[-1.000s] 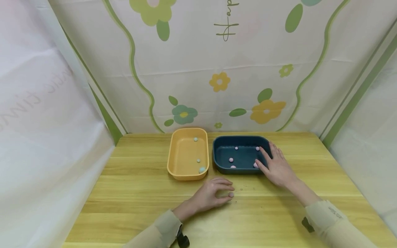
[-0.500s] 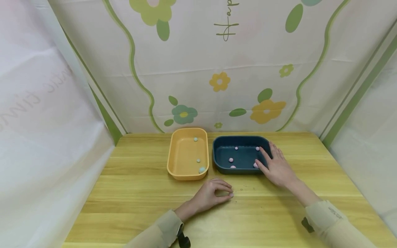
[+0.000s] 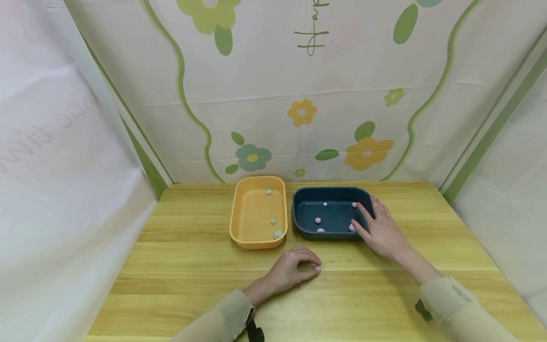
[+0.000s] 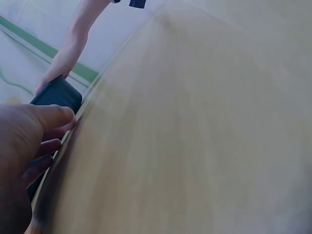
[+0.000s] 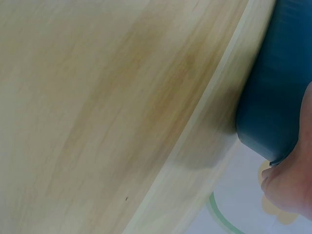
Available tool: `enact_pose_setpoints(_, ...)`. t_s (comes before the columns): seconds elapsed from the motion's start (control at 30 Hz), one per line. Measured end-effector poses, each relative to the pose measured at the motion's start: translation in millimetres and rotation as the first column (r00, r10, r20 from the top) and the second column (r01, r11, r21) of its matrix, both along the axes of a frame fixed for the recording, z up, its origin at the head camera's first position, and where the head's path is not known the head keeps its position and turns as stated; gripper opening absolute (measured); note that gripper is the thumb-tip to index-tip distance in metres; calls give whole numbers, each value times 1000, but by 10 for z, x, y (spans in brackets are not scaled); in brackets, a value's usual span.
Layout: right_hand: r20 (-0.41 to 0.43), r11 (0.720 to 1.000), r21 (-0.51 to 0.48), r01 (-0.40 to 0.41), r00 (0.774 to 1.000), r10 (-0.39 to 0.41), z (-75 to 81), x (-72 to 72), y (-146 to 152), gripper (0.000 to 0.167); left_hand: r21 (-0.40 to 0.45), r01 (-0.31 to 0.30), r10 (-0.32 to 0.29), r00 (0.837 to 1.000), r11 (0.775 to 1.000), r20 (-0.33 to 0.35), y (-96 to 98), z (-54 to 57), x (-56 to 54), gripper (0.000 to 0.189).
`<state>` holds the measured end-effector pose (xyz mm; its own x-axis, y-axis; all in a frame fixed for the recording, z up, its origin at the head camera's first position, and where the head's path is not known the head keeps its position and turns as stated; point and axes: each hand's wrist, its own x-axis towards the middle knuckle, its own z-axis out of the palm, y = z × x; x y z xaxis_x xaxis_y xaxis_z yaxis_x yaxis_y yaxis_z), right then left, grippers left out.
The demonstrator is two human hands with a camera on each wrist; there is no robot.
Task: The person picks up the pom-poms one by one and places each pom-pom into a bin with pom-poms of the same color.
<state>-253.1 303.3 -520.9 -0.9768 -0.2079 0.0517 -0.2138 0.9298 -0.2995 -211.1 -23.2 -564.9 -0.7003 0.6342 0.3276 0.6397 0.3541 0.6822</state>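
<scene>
In the head view my left hand (image 3: 291,270) pinches a small pink ball (image 3: 317,268) between thumb and fingertips, low over the wooden table. That ball is hidden in the left wrist view, where the hand (image 4: 34,141) shows thumb and fingers close together. My right hand (image 3: 381,232) rests on the right end of a dark blue tray (image 3: 331,236), fingers spread and fairly straight over the rim. Several pink balls (image 3: 318,221) lie inside this tray, one beside the right thumb. To its left stands a yellow tray (image 3: 252,245) with pale green balls (image 3: 278,234).
The wooden table (image 3: 179,270) meets a flower-printed white cloth (image 3: 256,118) behind the trays. More white cloth (image 3: 85,190) hangs at the left and right sides. A few tiny dark specks lie on the table near my left fingertips.
My left thumb and fingers have closed together on the small pink ball, with the hand nearly in place. The right hand and both trays have stayed put.
</scene>
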Motion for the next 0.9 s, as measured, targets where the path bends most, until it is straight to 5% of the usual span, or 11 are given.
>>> enact_pose_setpoints(0.47,10,1000,-5,-1,1000,1,9,16,-12,80,-19,-21,21,1000,1000,-2,1,-30,17,11)
enact_pose_setpoints(0.7,-3,1000,-5,1,1000,-1,-12,6,6,81,19,-27,27,999,999,-35,-14,88,30,13)
enact_pose_setpoints(0.9,-4,1000,-2,-6,1000,6,-8,0,7,81,150,-11,36,986,989,-166,-21,214,-28,14)
